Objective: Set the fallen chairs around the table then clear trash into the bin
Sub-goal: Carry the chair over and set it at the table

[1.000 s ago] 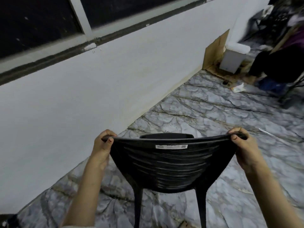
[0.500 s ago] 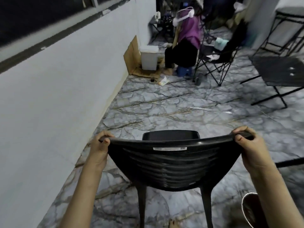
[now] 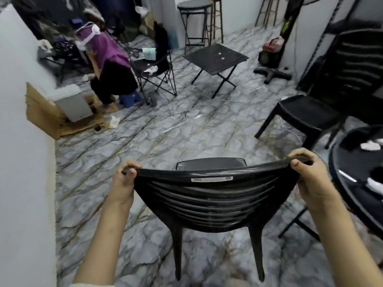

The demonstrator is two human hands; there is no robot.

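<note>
I had the black plastic chair (image 3: 215, 199) upright in front of me, at 6 o'clock in my view, its slatted backrest facing me and its seat pointing away toward 12 o'clock. The top rail of the backrest ran crosswise, from 9 to 3 o'clock. My left hand (image 3: 124, 179) was curled tight over the left end of that rail, fingers wrapped over the front edge and thumb pressed on the near side. My right hand (image 3: 310, 175) was clamped the same way on the right end. Only a sliver of the seat showed above the rail; the front legs were hidden behind the backrest, and I could not tell whether the two rear legs touched the marble-patterned floor (image 3: 165, 131).

At 3 o'clock the round black table (image 3: 339, 183) was cut off by the frame edge, with white scraps (image 3: 371, 146) lying on it, too blurred to identify. Just beyond it, at 2 o'clock, a second black chair (image 3: 306, 114) stood upright, its back partly out of view. At 10 o'clock a white bin (image 3: 72, 104) sat against the wall on flattened cardboard (image 3: 41, 112), with a bit of litter (image 3: 114, 122) on the floor near it. A small folding table (image 3: 215, 59) stood at 12 o'clock, and a person in a purple top (image 3: 107, 52) crouched at 11 o'clock.
</note>
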